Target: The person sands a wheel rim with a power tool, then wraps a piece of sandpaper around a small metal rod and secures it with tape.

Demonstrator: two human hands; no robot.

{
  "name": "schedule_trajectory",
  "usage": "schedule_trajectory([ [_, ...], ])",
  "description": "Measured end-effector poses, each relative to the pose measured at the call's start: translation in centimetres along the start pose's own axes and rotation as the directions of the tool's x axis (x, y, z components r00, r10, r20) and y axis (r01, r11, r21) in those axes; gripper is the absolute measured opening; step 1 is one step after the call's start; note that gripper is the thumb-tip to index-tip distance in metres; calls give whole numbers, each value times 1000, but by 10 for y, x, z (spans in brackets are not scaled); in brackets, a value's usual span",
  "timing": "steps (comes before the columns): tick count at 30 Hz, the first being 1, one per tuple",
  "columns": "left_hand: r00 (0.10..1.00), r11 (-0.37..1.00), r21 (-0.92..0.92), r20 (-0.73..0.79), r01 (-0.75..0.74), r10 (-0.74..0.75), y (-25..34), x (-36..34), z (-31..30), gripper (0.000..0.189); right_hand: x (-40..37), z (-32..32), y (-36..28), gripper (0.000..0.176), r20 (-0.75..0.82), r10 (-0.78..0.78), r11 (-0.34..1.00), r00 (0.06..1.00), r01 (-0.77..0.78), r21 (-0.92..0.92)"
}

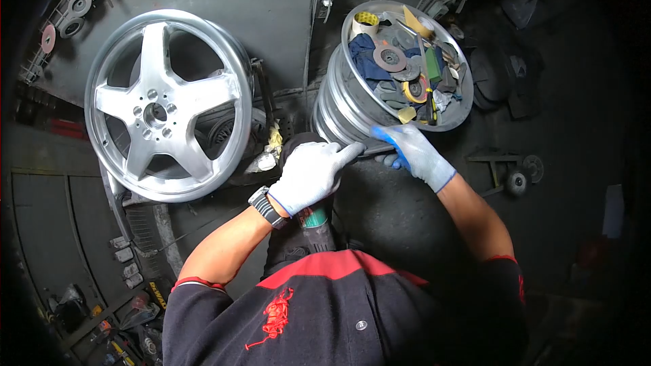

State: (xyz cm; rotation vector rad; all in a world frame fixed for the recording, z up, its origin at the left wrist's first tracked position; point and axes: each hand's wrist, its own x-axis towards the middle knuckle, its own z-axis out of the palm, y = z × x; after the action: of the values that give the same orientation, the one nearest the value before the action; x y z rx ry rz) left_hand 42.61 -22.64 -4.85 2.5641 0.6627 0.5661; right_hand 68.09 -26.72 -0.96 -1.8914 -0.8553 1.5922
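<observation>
My left hand (308,175), in a white glove, stretches its index finger toward a thin dark flat piece (371,148); the other fingers are curled and what they hold is hidden. My right hand (415,153), in a white glove with blue on the fingers, pinches the same dark piece from the other side. I cannot make out its kind. Below my left hand, near my lap, a power tool with a green band (313,217) shows in part. Just beyond my hands stands a wheel rim (330,98).
A five-spoke alloy wheel (156,88) is held up at the left. On top of the standing rim, a dish-like rim (462,105) holds a roll of tape (365,24), an abrasive disc (390,58), cloths and tools. A small wheeled piece (517,181) lies at the right.
</observation>
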Motion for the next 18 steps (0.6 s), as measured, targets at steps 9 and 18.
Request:
schedule_trajectory([
  [9,970,936,-301,210,182,-121,-5,27,-21,30,-18,-6,15,37,458,-845,-162,276,684,-711],
  [18,943,890,-398,319,222,-93,-22,30,-13,32,-10,-5,15,27,461,-801,-44,381,731,-681],
])
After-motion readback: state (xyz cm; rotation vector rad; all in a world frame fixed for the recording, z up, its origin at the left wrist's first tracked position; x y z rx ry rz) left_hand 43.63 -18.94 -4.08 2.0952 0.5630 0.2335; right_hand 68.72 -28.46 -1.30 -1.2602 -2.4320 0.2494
